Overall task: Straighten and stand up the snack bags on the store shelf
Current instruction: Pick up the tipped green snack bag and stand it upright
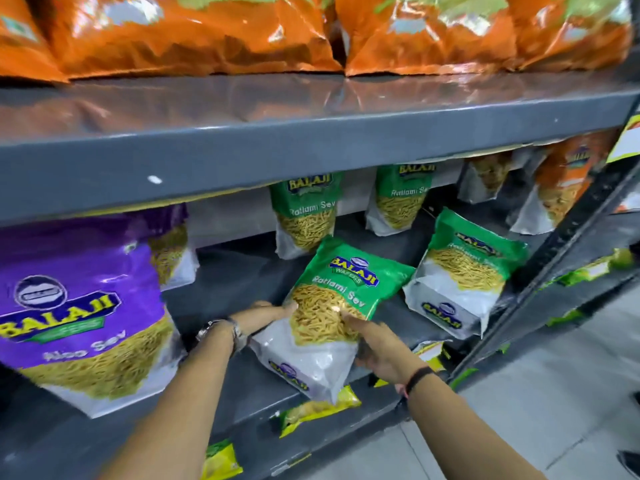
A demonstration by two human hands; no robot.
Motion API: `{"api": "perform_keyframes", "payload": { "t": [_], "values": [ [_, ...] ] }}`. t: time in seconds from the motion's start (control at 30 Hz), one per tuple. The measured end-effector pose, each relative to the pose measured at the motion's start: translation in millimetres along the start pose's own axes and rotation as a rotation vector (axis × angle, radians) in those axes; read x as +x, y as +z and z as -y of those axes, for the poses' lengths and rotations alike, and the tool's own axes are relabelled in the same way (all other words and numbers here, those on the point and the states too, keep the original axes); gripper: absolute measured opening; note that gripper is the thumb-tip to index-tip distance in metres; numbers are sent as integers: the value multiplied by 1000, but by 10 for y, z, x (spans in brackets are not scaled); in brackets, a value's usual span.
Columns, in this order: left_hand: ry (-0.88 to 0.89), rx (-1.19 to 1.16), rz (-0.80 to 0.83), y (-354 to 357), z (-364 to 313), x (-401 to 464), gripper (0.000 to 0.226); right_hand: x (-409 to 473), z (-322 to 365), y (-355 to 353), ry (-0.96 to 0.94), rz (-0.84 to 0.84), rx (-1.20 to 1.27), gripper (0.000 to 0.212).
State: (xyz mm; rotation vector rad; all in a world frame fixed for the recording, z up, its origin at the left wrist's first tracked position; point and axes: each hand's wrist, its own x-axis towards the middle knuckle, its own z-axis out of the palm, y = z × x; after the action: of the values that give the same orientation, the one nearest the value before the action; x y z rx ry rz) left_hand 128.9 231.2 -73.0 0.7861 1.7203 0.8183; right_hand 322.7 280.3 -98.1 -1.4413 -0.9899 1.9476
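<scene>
A green Ratlami Sev bag [341, 278] leans back on the grey shelf [225, 282], tilted to the right, held between both hands. My left hand [266, 315], with a wristwatch, grips its left edge. My right hand [377, 348] presses on its front and right side. A second green bag [467, 268] leans tilted just to the right. Two more green bags [306, 216] [401, 199] stand upright at the back of the shelf. A large purple Aloo Sev bag [79, 306] stands at the left front.
Orange bags [194, 32] fill the shelf above, whose thick grey edge [277, 147] overhangs the working shelf. An orange-and-white bag [557, 188] stands at the back right. A dark upright post [561, 258] bounds the right side. Yellow-green packets [311, 410] show on the shelf below.
</scene>
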Motion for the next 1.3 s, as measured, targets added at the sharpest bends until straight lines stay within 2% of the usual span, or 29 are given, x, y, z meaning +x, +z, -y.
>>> {"api": "perform_keyframes", "payload": {
  "t": [0.03,0.07,0.13,0.17,0.23,0.27,0.33,0.4,0.47,0.67,0.77,0.97,1.17,1.3],
  "values": [
    [-21,6,8,-2,18,34,51,6,7,-2,8,18,-5,74],
    [-33,14,23,-5,33,48,61,14,7,-14,1,24,-4,55],
    [-23,5,70,-11,70,64,61,15,-13,-64,-23,38,12,22],
    [-21,-6,95,-6,77,31,59,-26,-13,-78,-35,60,11,18],
    [-15,-37,122,13,108,-69,49,-127,-24,-103,-76,119,-13,31],
    [-5,-47,129,28,132,-144,38,-186,-41,-111,-95,137,-29,34],
    [1,-47,140,46,214,-274,15,-298,-63,-129,-111,155,-57,36],
    [11,-63,148,71,284,-481,7,-446,-86,-138,-139,190,-75,34],
    [44,-100,155,86,354,-673,12,-595,-111,-151,-195,238,-85,33],
    [215,-139,115,173,451,-1170,38,-987,-139,-216,-410,312,-101,45],
    [306,-172,21,225,384,-1367,51,-1158,-83,-214,-509,330,-96,41],
    [380,-142,-28,222,285,-1585,56,-1334,-14,-216,-575,345,-111,43],
    [390,-11,-87,254,302,-1578,46,-1322,-41,-136,-589,282,-204,38],
    [418,87,-301,304,260,-1446,54,-1158,67,0,-642,223,-359,42]
  ]
}}
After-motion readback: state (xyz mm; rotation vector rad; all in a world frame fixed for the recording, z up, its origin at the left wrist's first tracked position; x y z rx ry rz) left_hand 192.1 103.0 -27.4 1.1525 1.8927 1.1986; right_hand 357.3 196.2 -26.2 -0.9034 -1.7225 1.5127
